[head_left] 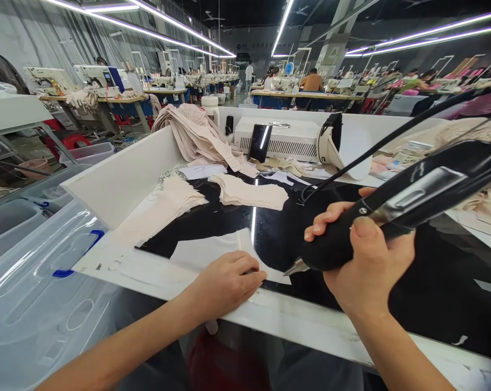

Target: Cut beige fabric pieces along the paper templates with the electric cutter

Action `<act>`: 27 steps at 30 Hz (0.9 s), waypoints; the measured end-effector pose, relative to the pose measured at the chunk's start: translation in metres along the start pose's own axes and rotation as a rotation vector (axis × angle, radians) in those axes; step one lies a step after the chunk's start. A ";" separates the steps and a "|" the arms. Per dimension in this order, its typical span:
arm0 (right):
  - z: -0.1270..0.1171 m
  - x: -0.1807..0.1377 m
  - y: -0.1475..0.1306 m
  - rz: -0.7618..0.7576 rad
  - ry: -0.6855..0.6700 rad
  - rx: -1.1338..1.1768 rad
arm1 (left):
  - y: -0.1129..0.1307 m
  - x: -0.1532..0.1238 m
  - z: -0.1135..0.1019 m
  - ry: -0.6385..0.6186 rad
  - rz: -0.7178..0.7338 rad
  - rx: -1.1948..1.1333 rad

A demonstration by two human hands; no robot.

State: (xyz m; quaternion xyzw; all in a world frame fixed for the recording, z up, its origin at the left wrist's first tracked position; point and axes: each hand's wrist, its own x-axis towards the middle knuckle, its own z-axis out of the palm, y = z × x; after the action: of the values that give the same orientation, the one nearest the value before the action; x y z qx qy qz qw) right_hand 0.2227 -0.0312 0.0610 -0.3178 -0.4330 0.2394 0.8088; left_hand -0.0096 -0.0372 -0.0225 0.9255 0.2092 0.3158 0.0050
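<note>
My right hand is wrapped round a black corded hand tool with a pointed metal tip and a silver clip-like part on its body. The tip hangs by the right end of a white fabric piece; whether it touches is hard to tell. The white piece lies on the glossy black board, with a narrow cream strip across it. At its near edge, my left hand has thumb and fingers closed on the fabric. Beyond lies a stack of cream fabric pieces.
More cream pieces lie at the left, beside a white side panel. A phone leans on a white vented box at the back. Clear plastic bins stand left of the table. The black cord arcs across the right.
</note>
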 end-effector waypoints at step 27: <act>0.003 0.004 0.008 -0.039 -0.016 -0.009 | 0.002 0.001 0.005 -0.031 -0.001 0.022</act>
State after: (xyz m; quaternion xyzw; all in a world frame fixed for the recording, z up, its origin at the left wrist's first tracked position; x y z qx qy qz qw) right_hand 0.2207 -0.0219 0.0585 -0.3108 -0.4466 0.2243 0.8085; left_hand -0.0056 -0.0379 -0.0259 0.9301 0.2130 0.2993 -0.0017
